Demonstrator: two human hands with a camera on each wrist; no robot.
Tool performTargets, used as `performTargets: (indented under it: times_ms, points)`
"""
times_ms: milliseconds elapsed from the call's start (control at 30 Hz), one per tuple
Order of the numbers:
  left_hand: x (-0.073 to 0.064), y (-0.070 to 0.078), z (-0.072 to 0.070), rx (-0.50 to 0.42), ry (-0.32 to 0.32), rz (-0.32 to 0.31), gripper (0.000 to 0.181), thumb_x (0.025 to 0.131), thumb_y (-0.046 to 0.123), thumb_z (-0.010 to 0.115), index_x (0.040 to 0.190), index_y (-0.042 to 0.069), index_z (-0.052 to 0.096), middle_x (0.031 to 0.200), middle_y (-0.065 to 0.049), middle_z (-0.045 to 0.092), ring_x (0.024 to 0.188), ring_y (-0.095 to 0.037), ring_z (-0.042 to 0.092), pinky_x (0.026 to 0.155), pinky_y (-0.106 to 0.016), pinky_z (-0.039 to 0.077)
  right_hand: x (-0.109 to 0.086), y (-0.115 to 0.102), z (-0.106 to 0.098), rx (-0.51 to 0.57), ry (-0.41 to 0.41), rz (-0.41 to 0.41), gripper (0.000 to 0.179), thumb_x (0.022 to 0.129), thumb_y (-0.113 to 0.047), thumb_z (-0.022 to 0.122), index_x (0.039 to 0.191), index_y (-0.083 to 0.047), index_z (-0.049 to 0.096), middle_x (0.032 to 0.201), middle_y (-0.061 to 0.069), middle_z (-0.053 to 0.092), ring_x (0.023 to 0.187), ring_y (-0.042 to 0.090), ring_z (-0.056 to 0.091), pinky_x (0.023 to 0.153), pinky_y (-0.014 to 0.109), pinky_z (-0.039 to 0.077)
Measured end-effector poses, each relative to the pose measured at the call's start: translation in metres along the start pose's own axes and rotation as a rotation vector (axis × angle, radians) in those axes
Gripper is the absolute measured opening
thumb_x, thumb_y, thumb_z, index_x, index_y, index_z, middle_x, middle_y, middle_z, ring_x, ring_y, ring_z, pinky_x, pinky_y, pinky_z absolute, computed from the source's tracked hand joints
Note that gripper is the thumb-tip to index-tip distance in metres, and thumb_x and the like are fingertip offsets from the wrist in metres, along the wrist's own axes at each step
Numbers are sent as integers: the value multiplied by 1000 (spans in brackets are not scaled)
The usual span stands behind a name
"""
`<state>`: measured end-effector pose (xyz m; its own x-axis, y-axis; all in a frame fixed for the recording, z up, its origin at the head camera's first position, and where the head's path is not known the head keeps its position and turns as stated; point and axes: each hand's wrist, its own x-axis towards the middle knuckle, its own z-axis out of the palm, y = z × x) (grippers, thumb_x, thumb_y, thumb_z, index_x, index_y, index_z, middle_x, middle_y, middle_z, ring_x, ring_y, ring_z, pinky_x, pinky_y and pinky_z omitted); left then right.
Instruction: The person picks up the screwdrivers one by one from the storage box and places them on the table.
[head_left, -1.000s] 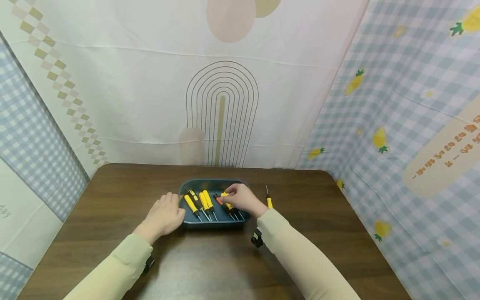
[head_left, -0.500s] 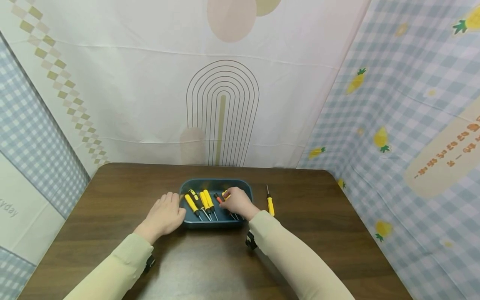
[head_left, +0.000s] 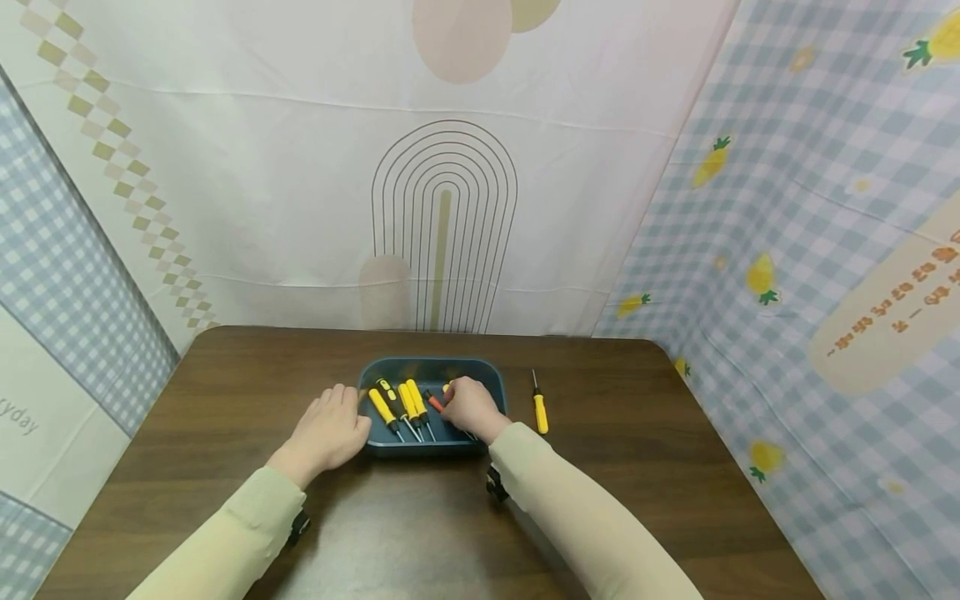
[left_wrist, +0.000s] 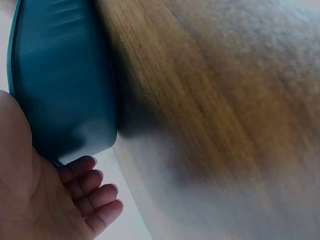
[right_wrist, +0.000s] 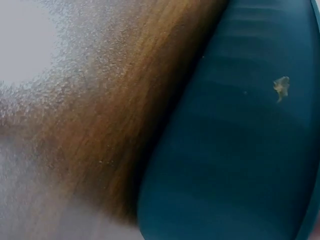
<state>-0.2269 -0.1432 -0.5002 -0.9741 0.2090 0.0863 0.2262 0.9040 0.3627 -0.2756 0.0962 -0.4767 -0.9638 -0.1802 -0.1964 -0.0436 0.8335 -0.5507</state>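
Observation:
My left hand (head_left: 333, 425) rests at the left end of a dark blue tray (head_left: 427, 447), fingers beside the end wall. In the left wrist view, its thumb lies over the rim and the relaxed fingers (left_wrist: 87, 187) show past the tray's end. My right hand (head_left: 472, 407) reaches down into the tray's right half, over a group of screwdrivers. Its fingers point down beside a red-and-black handle (head_left: 435, 402); I cannot tell what they hold, as the hand hides the tips. Several yellow-and-black screwdrivers (head_left: 383, 407) lie in the tray's left half.
A yellow-handled screwdriver (head_left: 540, 411) lies on the brown wooden table (head_left: 615, 467) to the right of the tray. Behind the table hangs a white patterned cloth (head_left: 300, 192), with blue checked cloth (head_left: 750, 333) on the right side.
My right hand has moved slightly left and lower into the tray, and its forearm has uncovered the handle of the screwdriver on the table. My left hand has stayed in place.

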Motion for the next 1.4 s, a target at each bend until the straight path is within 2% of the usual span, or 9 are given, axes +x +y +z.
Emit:
performTargets:
  times_ms: [267, 467, 700, 833, 1000, 1200, 1400]
  points:
    - [0, 1, 0, 1, -4, -3, 35, 89, 25, 48, 108, -5, 51, 95, -11, 46, 87, -27, 43, 77, -44, 39, 1, 0, 3, -46, 1, -20, 15, 80, -8, 77, 90, -7, 66, 83, 2, 60, 69, 17, 55, 59, 28, 48]
    - [-1, 3, -2, 2, -3, 1, 35, 89, 24, 48, 108, -5, 51, 95, -12, 47, 87, -27, 43, 78, -44, 39, 0, 1, 3, -42, -5, -40, 11, 81, -7, 76, 89, -7, 68, 82, 1, 59, 69, 17, 54, 59, 28, 48]
    - [-1, 2, -3, 3, -8, 1, 36, 89, 25, 49, 109, -6, 51, 96, -12, 47, 87, -27, 44, 79, -45, 39, -2, 5, -1, 22, -23, -39, 7, 83, -10, 72, 89, -9, 69, 85, 1, 61, 68, 17, 55, 57, 28, 46]
    - [-1, 2, -3, 5, -10, 1, 37, 89, 25, 48, 109, -6, 51, 96, -12, 47, 87, -27, 44, 78, -45, 39, -3, 8, -6, 56, 9, -65, 10, 84, -11, 70, 94, -7, 71, 87, 1, 64, 67, 16, 56, 58, 28, 47]
    - [-1, 2, -3, 11, -7, 4, 36, 90, 25, 48, 109, -6, 51, 96, -12, 47, 87, -27, 43, 78, -44, 39, -5, 10, -21, 152, 37, -104, 18, 88, -12, 66, 103, -4, 71, 85, 3, 65, 66, 15, 59, 59, 28, 51]
    - [-2, 3, -4, 13, -5, 8, 37, 89, 24, 47, 110, -6, 51, 97, -13, 48, 87, -28, 44, 78, -44, 39, -8, 13, -42, 328, 21, -102, 21, 91, -14, 63, 109, -3, 67, 92, 4, 65, 76, 17, 64, 68, 33, 55]
    - [-2, 3, -4, 12, -15, 1, 38, 90, 25, 47, 111, -6, 51, 98, -12, 48, 88, -27, 43, 78, -43, 39, -10, 21, -63, 445, 39, -95, 25, 90, -14, 65, 112, -1, 65, 97, 9, 65, 81, 23, 65, 74, 38, 55]
